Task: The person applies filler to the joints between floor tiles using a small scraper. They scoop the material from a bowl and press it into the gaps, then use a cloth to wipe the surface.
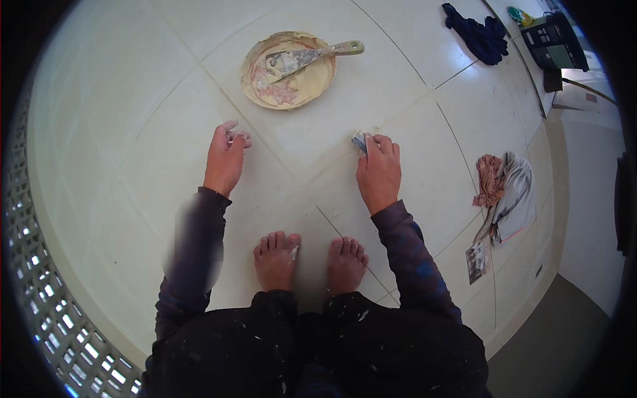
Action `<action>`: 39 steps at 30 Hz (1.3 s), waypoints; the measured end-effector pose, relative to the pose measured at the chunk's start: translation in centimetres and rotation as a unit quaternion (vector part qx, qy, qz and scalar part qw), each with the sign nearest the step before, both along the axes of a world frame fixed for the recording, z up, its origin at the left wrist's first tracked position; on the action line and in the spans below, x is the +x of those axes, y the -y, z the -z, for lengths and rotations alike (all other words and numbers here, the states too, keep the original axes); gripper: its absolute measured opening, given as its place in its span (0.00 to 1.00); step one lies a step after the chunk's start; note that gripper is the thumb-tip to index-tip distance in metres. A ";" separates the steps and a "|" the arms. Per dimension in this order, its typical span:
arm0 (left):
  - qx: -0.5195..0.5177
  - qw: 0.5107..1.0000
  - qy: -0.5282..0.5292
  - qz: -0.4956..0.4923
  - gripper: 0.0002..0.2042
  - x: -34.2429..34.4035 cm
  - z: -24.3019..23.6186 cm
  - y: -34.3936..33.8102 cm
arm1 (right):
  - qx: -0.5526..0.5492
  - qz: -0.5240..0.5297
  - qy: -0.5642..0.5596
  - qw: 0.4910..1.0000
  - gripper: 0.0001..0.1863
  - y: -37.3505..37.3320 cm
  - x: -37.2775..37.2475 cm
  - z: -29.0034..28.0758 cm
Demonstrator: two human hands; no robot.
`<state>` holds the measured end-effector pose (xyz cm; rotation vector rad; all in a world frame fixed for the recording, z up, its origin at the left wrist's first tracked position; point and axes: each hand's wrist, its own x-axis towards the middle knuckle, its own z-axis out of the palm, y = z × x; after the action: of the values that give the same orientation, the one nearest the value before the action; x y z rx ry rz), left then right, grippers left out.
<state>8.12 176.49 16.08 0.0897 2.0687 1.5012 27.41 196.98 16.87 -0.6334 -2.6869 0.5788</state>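
Note:
My right hand [379, 171] is closed on a small grey, paste-smeared piece [359, 140], held low over the pale floor tiles; the fingers hide much of it, so its kind cannot be made out. My left hand [226, 158] hovers to the left with its fingers loosely bent and apart, whitish paste on the tips, and nothing visible in it. Beyond both hands stands a shallow round bowl [251, 91], its inside coated with cream-coloured filler paste [312, 83]. Across the bowl lies a putty knife [292, 61], blade in the paste and handle over the right rim.
Pale floor tiles [166, 132] with dark joint lines spread around my bare feet [275, 262]. A dark blue cloth [479, 34] lies at the far right, near a black box-like thing [554, 41]. Brown [490, 179] and grey cloths [514, 196] lie to the right. A perforated screen [60, 312] borders the left.

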 end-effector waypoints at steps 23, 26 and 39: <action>0.037 0.993 0.112 -0.024 0.14 -23.5 5.1 -7.7 | -0.119 0.140 0.142 0.973 0.10 -30.8 -16.5 -2.9; 0.066 0.988 0.135 -0.030 0.13 -25.0 6.7 -12.3 | 0.110 0.096 0.043 0.988 0.12 -37.6 -20.2 3.2; 0.110 0.972 0.175 -0.117 0.10 -19.0 -4.3 -30.0 | -0.371 -0.238 0.183 0.879 0.12 -52.6 -21.8 -4.7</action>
<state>-10.88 206.53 20.41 -0.3228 1.6728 1.7402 5.60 249.63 21.56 -0.2364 -2.9275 1.8423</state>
